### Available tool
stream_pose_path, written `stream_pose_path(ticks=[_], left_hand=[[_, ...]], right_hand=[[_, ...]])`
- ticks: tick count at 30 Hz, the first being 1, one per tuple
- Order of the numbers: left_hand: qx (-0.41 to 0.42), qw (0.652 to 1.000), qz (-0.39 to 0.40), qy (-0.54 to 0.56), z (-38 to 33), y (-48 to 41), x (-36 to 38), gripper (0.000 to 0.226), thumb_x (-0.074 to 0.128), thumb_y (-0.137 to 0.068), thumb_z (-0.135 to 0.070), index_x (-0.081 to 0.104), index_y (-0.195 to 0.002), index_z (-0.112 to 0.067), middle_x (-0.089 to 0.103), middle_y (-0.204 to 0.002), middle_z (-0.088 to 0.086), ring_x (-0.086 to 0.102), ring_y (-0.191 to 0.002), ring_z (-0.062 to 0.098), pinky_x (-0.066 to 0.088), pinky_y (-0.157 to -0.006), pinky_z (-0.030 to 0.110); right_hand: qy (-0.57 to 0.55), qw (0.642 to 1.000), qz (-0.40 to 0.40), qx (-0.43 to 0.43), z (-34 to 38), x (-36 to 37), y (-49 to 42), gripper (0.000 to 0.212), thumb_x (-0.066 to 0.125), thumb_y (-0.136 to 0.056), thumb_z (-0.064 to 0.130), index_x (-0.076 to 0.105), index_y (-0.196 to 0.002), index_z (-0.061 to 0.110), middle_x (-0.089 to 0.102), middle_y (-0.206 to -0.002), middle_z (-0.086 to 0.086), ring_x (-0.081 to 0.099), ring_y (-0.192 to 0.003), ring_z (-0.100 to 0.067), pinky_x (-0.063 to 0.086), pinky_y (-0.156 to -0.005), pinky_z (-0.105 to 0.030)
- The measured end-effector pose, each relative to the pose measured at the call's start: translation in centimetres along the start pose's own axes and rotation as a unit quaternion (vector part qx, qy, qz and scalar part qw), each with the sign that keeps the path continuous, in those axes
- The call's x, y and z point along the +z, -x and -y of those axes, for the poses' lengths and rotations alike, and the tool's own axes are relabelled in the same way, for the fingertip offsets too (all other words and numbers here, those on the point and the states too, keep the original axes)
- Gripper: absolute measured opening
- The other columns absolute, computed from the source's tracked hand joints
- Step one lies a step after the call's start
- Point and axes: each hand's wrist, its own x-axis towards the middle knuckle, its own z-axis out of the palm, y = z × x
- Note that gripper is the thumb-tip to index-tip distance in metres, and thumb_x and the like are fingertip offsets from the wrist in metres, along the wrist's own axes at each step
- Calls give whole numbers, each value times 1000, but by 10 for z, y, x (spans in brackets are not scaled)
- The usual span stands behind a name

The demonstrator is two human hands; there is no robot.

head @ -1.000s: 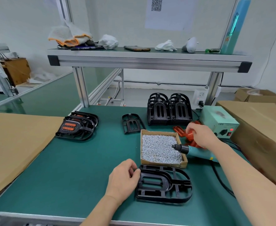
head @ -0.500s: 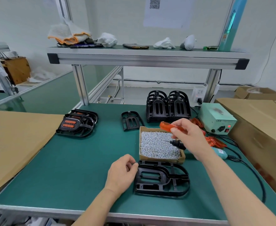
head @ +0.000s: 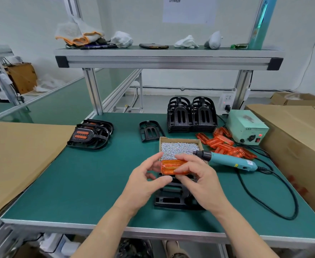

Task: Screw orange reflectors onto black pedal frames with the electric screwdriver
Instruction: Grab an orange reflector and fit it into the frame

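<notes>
- The orange reflector (head: 171,166), a translucent ribbed oblong, is held flat just above the black pedal frame (head: 171,200).
- The right hand (head: 199,179) grips its right end, fingers curled over the top.
- The left hand (head: 145,183) pinches its left end between forefinger and thumb.
- The electric screwdriver (head: 227,160) lies to the right, its tip over the box of screws (head: 179,147).

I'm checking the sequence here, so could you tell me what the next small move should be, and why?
Probably lower the orange reflector into the black pedal frame beneath it: the left hand and right hand hold it above the frame, and the electric screwdriver lies untouched beside them.
</notes>
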Motion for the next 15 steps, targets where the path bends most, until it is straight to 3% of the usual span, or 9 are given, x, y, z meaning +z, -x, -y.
stream_pose_path(ticks=[4,7,9,12,15], left_hand=[[-6,1000,-2,-9,-3,-1,2,48,79,-79,-4,67,-120,-27,72,-101,1,62,-87,15,52,-92,45],[-12,1000,-1,-7,0,1,2,44,77,-80,-2,69,-116,-26,73,-93,-2,60,-81,12,53,-88,38],[-20,1000,-1,19,2,2,1,43,76,-81,-1,69,-116,-23,73,-94,0,61,-82,12,54,-84,30],[-32,998,-8,49,4,0,-1,41,75,-81,1,69,-116,-20,73,-97,7,60,-85,13,53,-79,21],[-35,998,-1,48,5,-2,-1,41,75,-81,-1,69,-117,-20,72,-103,12,61,-88,16,54,-84,25]], right_hand=[[-26,999,5,27,-2,5,7,20,76,-81,1,75,-90,19,67,-124,13,63,-119,-10,49,-99,-23],[-62,996,14,69,-3,6,11,33,75,-81,7,65,-103,30,62,-130,15,60,-125,-14,50,-104,-33],[-107,989,8,104,-3,7,12,41,77,-79,10,60,-108,33,61,-132,16,60,-126,-15,50,-104,-32],[-167,975,-10,144,-6,6,12,45,77,-77,9,58,-114,25,67,-126,10,67,-116,-17,53,-99,-27],[-176,971,-5,165,-8,4,14,43,77,-81,1,60,-115,21,73,-116,4,71,-107,-18,54,-95,-25]])
